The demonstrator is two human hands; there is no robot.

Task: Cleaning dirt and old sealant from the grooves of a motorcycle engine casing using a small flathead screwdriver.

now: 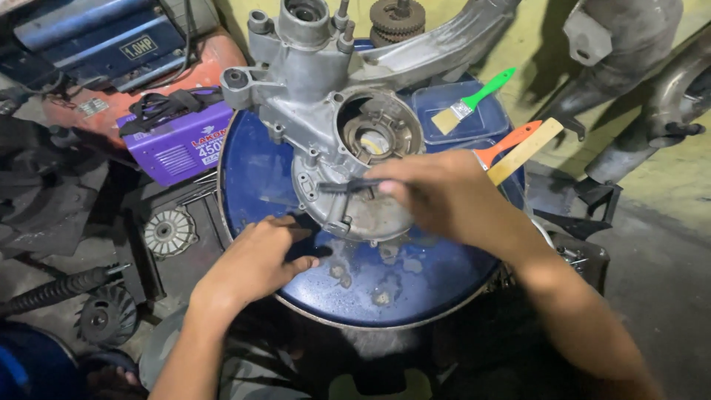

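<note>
Work surface: round blue drum lid (259, 178), wet and stained in patches toward its near edge, seen from above
Main part: grey cast-metal engine casing (326, 111) is laid flat on the lid, its round opening with inner parts facing up; a long arm of the casting runs off to the upper right
Right hand: right hand (444, 196) is held over the lower flat of the casing, fingers curled shut round a small dark brush (348, 185); the brush is pointed left and lies across the casing face, contact with the metal cannot be told for certain
Left hand: left hand (259, 259) is rested on the lid just beside the casing's lower left edge, fingers loosely bent and pointed toward the casing; nothing is seen gripped, and whether the fingertips touch the casting cannot be told
Tray: clear plastic container (492, 122) is set on the far right of the lid, just beyond the casing
Brushes: a green-handled paintbrush (474, 100) is laid across the container; an orange-handled brush (511, 141) and a pale wooden-handled one (526, 150) are laid side by side at its right edge, partly hidden by the right hand
Left of drum: purple box-shaped machine (174, 141) with a black strap on top; behind it a red and blue machine (111, 52)
Floor, left: finned round metal part (169, 233) and a darker finned wheel (107, 315) are lying well apart from the hands
Upper right: grey metal parts (629, 52) are standing on a yellowish floor
</note>
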